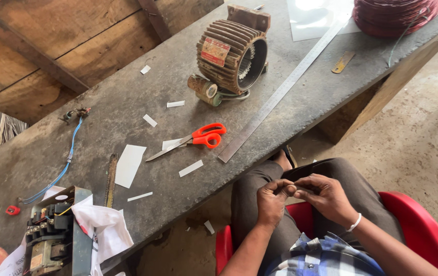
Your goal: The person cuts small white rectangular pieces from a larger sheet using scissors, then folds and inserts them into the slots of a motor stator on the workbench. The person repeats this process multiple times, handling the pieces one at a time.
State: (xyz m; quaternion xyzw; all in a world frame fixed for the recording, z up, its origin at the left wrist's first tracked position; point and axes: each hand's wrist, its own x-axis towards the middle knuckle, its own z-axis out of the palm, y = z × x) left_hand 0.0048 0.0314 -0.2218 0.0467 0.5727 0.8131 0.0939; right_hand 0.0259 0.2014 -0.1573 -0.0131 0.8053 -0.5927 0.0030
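Observation:
My left hand [271,200] and my right hand [325,197] meet over my lap, fingertips pinched together around something too small to make out. I sit on a red chair [423,225] beside a grey workbench [127,117]. Nearest on the bench lie orange-handled scissors [198,138] and several white paper strips [191,168]. A finned, rusty motor housing [232,51] stands farther back.
A long steel ruler [280,92] lies diagonally on the bench. A coil of dark red wire [395,15] sits at the far right. An electrical contactor [50,240] on white cloth, a blue wire [63,168] and a small file [110,179] are at the left.

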